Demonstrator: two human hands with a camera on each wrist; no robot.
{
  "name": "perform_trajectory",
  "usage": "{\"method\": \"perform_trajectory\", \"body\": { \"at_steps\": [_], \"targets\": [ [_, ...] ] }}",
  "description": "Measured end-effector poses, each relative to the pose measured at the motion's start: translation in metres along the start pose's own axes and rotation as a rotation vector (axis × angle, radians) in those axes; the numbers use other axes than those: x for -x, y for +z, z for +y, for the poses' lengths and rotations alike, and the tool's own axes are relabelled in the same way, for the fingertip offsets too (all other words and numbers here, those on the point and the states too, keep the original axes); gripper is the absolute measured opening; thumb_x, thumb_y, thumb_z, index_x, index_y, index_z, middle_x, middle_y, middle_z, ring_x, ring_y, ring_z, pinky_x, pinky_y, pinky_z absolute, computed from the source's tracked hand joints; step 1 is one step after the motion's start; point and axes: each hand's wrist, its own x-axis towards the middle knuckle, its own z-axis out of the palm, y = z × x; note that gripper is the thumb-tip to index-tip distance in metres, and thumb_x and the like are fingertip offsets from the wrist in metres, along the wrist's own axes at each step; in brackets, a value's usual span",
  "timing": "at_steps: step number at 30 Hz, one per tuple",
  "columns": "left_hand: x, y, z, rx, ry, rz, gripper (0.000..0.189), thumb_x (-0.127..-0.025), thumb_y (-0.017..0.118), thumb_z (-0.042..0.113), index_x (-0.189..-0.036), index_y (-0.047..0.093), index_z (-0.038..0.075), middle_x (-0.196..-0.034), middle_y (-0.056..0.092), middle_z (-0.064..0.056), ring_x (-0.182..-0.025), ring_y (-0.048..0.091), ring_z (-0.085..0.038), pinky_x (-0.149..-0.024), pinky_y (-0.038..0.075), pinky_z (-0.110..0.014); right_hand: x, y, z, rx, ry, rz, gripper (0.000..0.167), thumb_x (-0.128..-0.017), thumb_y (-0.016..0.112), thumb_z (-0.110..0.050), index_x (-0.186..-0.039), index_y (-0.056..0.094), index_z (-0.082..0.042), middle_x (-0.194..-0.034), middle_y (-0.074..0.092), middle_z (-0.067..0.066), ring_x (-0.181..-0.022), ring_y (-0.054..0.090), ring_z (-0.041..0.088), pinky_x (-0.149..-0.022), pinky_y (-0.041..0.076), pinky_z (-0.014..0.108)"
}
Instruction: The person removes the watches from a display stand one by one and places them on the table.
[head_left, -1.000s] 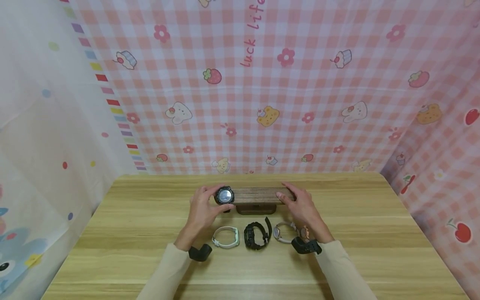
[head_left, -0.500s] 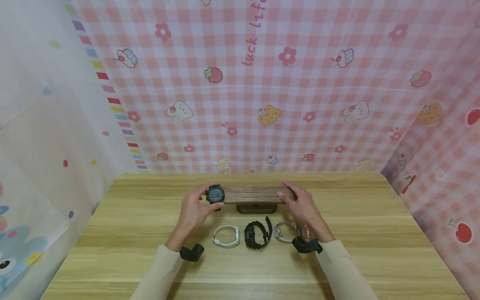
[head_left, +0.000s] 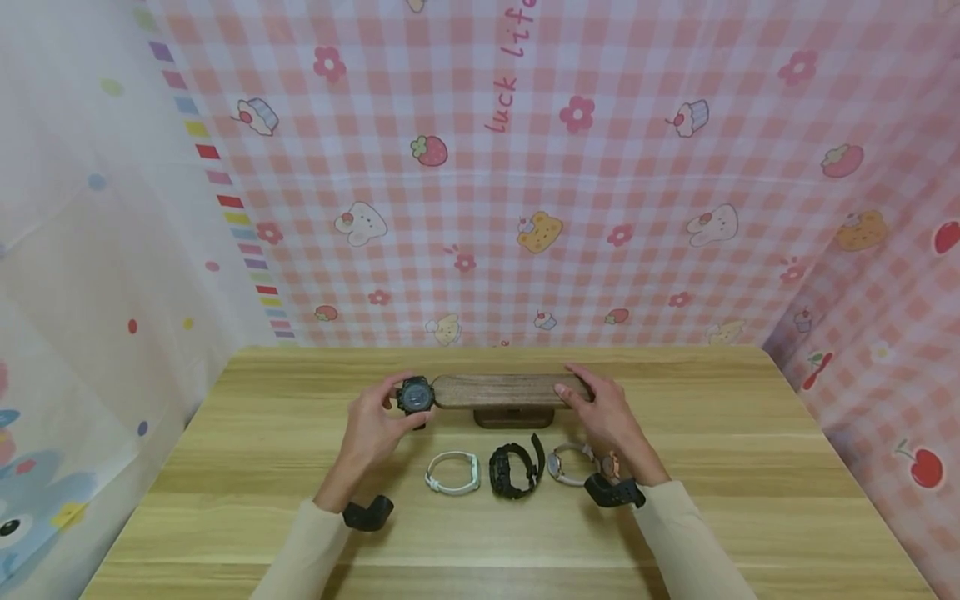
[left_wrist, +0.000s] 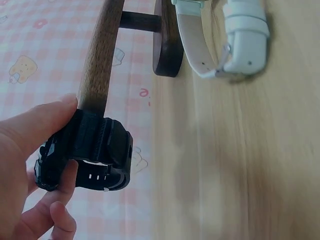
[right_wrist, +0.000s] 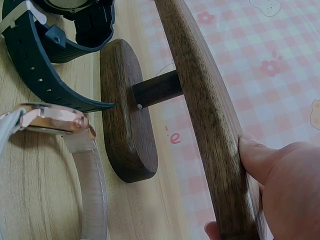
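Note:
My left hand (head_left: 371, 427) pinches a black digital watch (head_left: 416, 396) between thumb and fingers. The watch, its strap fastened in a loop, is at the left end of a dark wooden watch stand (head_left: 502, 392). In the left wrist view the watch (left_wrist: 116, 142) touches or nearly touches the end of the bar (left_wrist: 97, 75); I cannot tell whether the loop still surrounds it. My right hand (head_left: 606, 410) grips the bar's right end, thumb on the near side. A short post joins the bar to the rounded base (right_wrist: 122, 115), seen in the right wrist view.
Before the stand lie a white watch (head_left: 475, 472), another black watch (head_left: 499, 473) with its strap end raised, a pale-strapped watch (head_left: 553, 465) and a rose-gold watch (head_left: 611, 467). The wooden table (head_left: 480, 542) meets a checked cloth (head_left: 480, 283) behind.
My left hand has moved leftward with the black watch, along the bar to its left end, baring the rounded tip. The right hand and stand have stayed put.

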Motion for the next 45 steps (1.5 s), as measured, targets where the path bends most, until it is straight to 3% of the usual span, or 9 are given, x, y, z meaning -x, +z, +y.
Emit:
{"method": "perform_trajectory", "body": {
  "at_steps": [12,26,30,35,38,45],
  "targets": [
    [0.010,-0.015,-0.007,-0.008,0.020,-0.009,0.059,-0.071,0.090,0.015,-0.125,0.065,0.011,-0.076,0.054,-0.013,-0.067,0.042,-0.017,-0.058,0.033,-0.025,0.001,0.000,-0.001,0.003,0.001,-0.007,0.058,-0.101,0.055,-0.041,-0.151,0.042,-0.012,-0.150,0.040,0.029,-0.138,0.030,0.053,-0.109,0.028,0.069],
    [0.024,-0.025,-0.009,-0.066,0.093,-0.082,0.060,-0.070,0.090,0.011,-0.124,0.064,0.006,-0.071,0.053,-0.003,-0.064,0.041,-0.014,-0.056,0.034,-0.023,0.000,0.001,0.000,0.013,-0.003,-0.007,0.059,-0.102,0.054,-0.042,-0.150,0.042,-0.011,-0.149,0.041,0.028,-0.137,0.033,0.052,-0.110,0.028,0.068],
    [0.029,-0.027,-0.011,-0.104,0.124,-0.099,0.062,-0.070,0.090,0.011,-0.126,0.064,0.004,-0.077,0.056,-0.004,-0.067,0.043,-0.015,-0.060,0.037,-0.024,-0.001,0.001,0.001,0.013,-0.001,-0.007,0.059,-0.102,0.054,-0.043,-0.150,0.042,-0.011,-0.149,0.041,0.029,-0.137,0.033,0.052,-0.110,0.028,0.069],
    [0.035,-0.027,-0.014,-0.121,0.138,-0.116,0.063,-0.072,0.088,0.010,-0.129,0.063,0.000,-0.105,0.070,-0.017,-0.087,0.061,-0.024,-0.076,0.054,-0.038,-0.002,0.002,0.002,0.008,0.003,-0.006,0.059,-0.102,0.054,-0.042,-0.150,0.042,-0.011,-0.150,0.040,0.029,-0.137,0.032,0.053,-0.110,0.026,0.069],
    [0.037,-0.027,-0.015,-0.127,0.133,-0.120,0.062,-0.073,0.088,0.009,-0.129,0.062,0.000,-0.112,0.068,-0.021,-0.097,0.064,-0.030,-0.083,0.056,-0.046,-0.002,0.001,0.002,-0.002,0.004,-0.005,0.059,-0.101,0.055,-0.041,-0.150,0.042,-0.011,-0.150,0.040,0.029,-0.138,0.032,0.052,-0.111,0.026,0.068],
    [0.043,-0.028,-0.017,-0.151,0.092,-0.165,0.063,-0.074,0.088,0.011,-0.130,0.062,-0.001,-0.115,0.068,-0.023,-0.104,0.064,-0.036,-0.091,0.054,-0.051,-0.002,0.001,0.002,-0.001,0.009,-0.011,0.058,-0.101,0.055,-0.041,-0.150,0.042,-0.013,-0.151,0.039,0.028,-0.139,0.029,0.052,-0.111,0.025,0.069]
  ]
}}
